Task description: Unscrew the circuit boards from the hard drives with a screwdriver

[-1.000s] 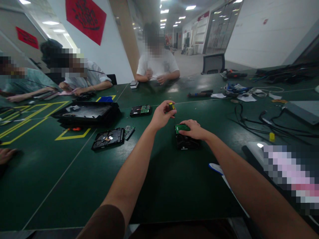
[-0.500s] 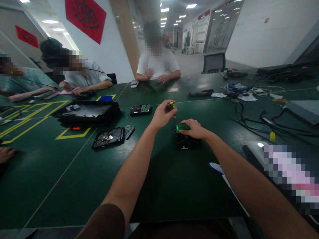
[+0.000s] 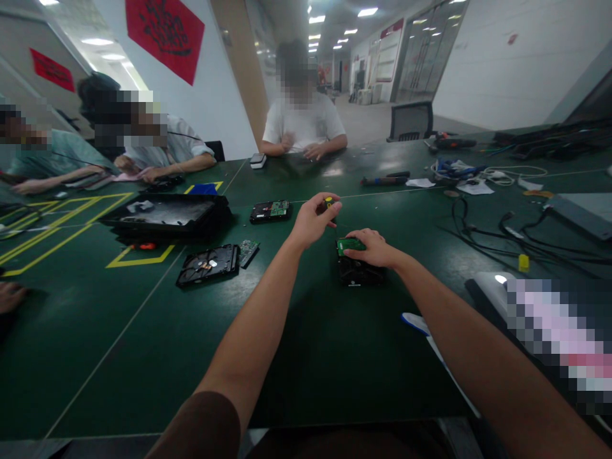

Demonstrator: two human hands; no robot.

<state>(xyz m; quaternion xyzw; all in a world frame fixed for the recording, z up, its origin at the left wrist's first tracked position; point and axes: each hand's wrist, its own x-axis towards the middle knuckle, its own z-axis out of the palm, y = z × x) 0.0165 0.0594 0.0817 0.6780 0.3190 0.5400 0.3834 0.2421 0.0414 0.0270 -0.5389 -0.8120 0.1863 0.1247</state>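
A hard drive (image 3: 361, 274) lies in front of me with its green circuit board (image 3: 350, 244) facing up. My left hand (image 3: 315, 220) is closed around the yellow and black handle of a screwdriver (image 3: 329, 203), held upright with its thin shaft pointing down at the board's far left edge. The tip is too small to make out. My right hand (image 3: 375, 247) rests over the drive, gripping it with the thumb across the board; part of the drive is hidden beneath. To the left are another hard drive (image 3: 209, 264) and a loose circuit board (image 3: 248, 252).
A black tray (image 3: 167, 220) stands at the left, with a third drive (image 3: 270, 211) beyond. Black cables (image 3: 497, 233), a grey metal box (image 3: 586, 213) and pliers-like tools (image 3: 386, 179) lie on the right. Across the table sits a person (image 3: 306, 124); other people work at the left.
The screwdriver handle has turned and tilted slightly in my left hand, whose fingers have shifted a little. My right hand and the drive have stayed in place.
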